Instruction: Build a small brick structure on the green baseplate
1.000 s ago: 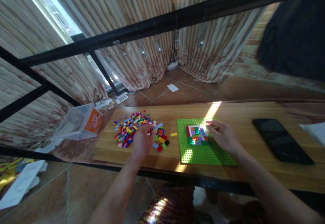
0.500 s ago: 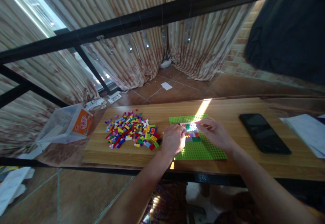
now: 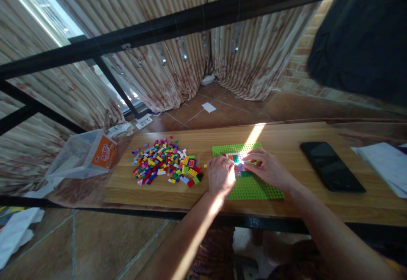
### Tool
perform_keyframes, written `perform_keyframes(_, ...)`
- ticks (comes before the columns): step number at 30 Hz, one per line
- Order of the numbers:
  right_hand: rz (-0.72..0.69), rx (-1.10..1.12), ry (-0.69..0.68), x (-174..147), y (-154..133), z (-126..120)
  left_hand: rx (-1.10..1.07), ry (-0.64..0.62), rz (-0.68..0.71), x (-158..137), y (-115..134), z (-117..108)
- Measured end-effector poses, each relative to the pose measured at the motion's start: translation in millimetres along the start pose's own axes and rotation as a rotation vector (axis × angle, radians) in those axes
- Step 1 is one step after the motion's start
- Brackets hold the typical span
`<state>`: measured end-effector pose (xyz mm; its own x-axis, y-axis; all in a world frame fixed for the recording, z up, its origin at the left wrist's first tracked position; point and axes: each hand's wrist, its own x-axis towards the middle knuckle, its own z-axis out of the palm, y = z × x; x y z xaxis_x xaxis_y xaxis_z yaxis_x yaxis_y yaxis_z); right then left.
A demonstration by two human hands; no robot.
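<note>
A green studded baseplate [image 3: 257, 190] lies on the wooden table, with a patch of toy building bricks [image 3: 237, 158] in white, red, green and lilac on it. My left hand [image 3: 221, 175] rests over the plate's left part, its fingers curled and closed at the edge of the bricks. From the right, my right hand [image 3: 266, 168] reaches over the plate with thumb and fingertips pressed together at the bricks' right side. Strong sunlight washes out the spot between both hands, and anything small in the fingertips is hidden.
Left of the plate spreads a pile of loose bricks [image 3: 165, 161] in mixed colours. A black phone [image 3: 330, 166] and some papers [image 3: 383, 165] lie to the right. Beyond the table's left end stands a clear plastic box [image 3: 76, 155] with an orange label. A black bar [image 3: 178, 26] crosses above.
My left hand has shifted slightly right, and sunlight now falls along its forearm. My right hand's fingertips have come a little nearer to me and to the left hand.
</note>
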<state>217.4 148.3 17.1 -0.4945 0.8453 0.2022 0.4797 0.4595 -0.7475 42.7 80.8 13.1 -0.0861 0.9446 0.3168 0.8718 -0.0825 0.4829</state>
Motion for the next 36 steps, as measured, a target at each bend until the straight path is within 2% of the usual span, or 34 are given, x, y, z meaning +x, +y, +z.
perform_keyframes(6, -0.01, -0.043, 0.009, 0.1, 3.9, 4.6, -0.068, 0.035, -0.036, -0.8, -2.5, 4.9)
perform_keyframes(16, -0.02, -0.101, 0.042, -2.8, 3.1, 10.2, -0.098, -0.021, -0.042, 1.1, -1.6, -2.3)
perform_keyframes(23, -0.161, -0.187, 0.15, -4.1, -2.6, 22.3, -0.165, -0.064, -0.044, 0.2, -3.3, -7.8)
perform_keyframes(27, -0.182, -0.224, 0.135, -3.1, -4.0, 22.1, -0.231, -0.089, -0.039, -1.6, -5.9, -10.3)
perform_keyframes(36, -0.211, -0.299, 0.114, -3.1, -5.6, 23.5, -0.266, -0.052, -0.08, -1.8, -11.4, -6.2)
